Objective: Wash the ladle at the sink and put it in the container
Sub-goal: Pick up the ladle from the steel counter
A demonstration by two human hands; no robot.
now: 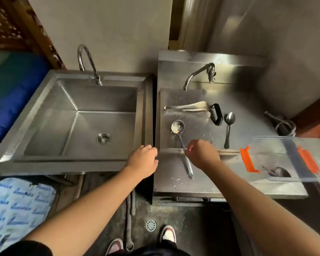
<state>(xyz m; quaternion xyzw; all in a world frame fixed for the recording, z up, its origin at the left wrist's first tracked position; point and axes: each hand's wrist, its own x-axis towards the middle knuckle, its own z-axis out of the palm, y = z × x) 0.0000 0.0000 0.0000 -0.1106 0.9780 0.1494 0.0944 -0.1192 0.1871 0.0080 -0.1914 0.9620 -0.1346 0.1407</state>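
Note:
A small steel ladle [177, 126] with food residue in its bowl lies in the right sink [196, 97], its handle resting over the front rim and pointing toward me. My right hand [201, 154] is over the middle of that handle, fingers curled onto it. My left hand [143, 160] rests loosely curled on the near right corner of the left sink [44, 115], holding nothing. A clear plastic container [288, 157] with orange clips sits at the right on the counter, with dark utensils inside.
In the right sink lie tongs [188, 108], a black-handled tool [216, 114] and a spoon [229, 126]. Each sink has a curved tap [87, 61] [199, 72]. A blue roll is at the left, and a coiled hose is at the back right.

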